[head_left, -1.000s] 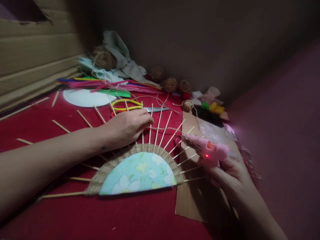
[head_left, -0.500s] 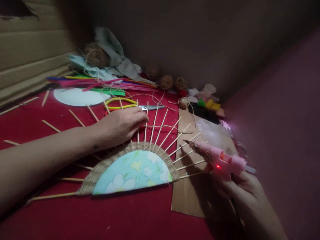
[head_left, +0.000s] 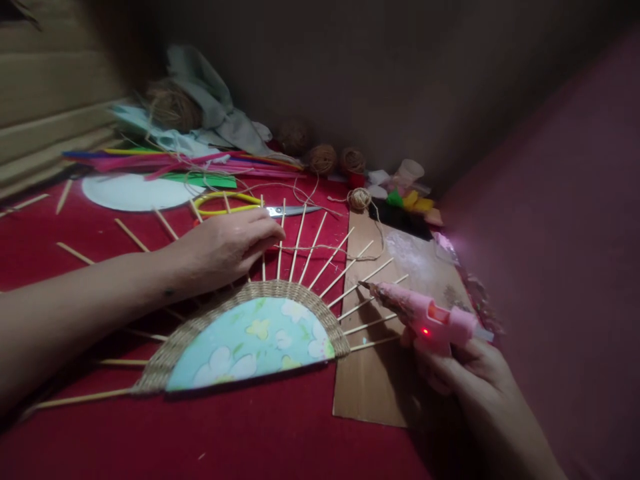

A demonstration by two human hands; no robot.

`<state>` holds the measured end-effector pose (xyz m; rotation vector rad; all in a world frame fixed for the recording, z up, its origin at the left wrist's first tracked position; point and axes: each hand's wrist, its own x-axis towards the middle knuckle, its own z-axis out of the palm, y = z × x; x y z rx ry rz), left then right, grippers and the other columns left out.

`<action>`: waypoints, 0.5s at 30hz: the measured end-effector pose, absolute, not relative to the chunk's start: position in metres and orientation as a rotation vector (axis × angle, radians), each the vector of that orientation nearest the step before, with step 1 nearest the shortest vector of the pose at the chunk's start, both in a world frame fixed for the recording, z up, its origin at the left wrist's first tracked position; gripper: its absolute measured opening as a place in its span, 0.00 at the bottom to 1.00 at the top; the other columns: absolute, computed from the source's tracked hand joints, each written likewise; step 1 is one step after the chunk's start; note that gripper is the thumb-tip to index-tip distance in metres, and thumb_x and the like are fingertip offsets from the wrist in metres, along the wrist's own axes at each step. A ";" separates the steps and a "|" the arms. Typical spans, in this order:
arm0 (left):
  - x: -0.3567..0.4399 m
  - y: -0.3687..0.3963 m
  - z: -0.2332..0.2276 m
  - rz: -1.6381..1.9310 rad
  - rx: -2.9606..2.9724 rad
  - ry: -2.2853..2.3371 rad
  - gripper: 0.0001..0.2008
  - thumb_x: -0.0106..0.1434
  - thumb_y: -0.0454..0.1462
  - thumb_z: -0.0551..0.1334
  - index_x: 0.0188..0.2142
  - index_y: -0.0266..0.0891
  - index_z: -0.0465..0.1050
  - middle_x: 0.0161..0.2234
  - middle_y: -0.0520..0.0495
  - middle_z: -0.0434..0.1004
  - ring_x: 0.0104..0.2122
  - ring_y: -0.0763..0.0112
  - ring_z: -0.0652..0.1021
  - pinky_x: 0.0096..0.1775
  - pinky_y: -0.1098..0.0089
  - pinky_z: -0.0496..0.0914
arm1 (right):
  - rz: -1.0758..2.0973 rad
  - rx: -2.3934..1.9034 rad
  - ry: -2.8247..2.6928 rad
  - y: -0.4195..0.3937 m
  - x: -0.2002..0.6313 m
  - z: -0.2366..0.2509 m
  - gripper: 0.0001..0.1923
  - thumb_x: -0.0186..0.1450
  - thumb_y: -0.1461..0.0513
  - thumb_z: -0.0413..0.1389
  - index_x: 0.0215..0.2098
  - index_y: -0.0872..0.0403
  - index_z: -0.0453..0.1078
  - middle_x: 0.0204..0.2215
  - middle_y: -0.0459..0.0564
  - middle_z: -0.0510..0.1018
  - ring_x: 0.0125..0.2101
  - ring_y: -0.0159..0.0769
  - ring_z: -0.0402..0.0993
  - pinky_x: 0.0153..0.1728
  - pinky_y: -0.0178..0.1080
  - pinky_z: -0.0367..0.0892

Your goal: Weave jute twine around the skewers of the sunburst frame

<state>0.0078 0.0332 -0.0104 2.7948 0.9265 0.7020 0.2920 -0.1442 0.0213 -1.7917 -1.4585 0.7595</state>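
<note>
gripping glue gun (head_left: 440, 323): right hand (head_left: 470, 373) | tip (head_left: 369, 287) now clear of twine (head_left: 325, 248) | left hand (head_left: 227, 243) pinching twine

The glue gun (head_left: 443, 328) is pink, the half-disc (head_left: 255, 350) floral turquoise.

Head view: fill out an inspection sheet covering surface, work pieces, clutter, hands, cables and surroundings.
Surface: dark-red worktop; flat brown cardboard sheet lying at right.
Work pieces: half-round blue floral fabric panel with woven tan twine border, pale wooden sticks radiating; pink plastic glue gun, red light lit.
Clutter: yellow-handled metal scissors, flat white rounded disc, multicoloured long thin strips, brown twine balls.
Left hand: over the sticks, thin tan twine strand meeting its fingers; grip unclear.
Right hand: grips the glue gun.
Cables: nothing seen.
Surroundings: tan ribbed wall at left, purple wall at right; dim light.
</note>
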 end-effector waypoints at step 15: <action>0.008 0.037 -0.012 0.785 2.814 0.893 0.13 0.66 0.38 0.49 0.37 0.35 0.71 0.32 0.45 0.69 0.31 0.69 0.71 0.33 0.70 0.65 | 1.041 -1.682 -1.368 -0.143 0.296 0.022 0.22 0.62 0.53 0.55 0.54 0.47 0.70 0.41 0.52 0.79 0.41 0.47 0.75 0.43 0.44 0.70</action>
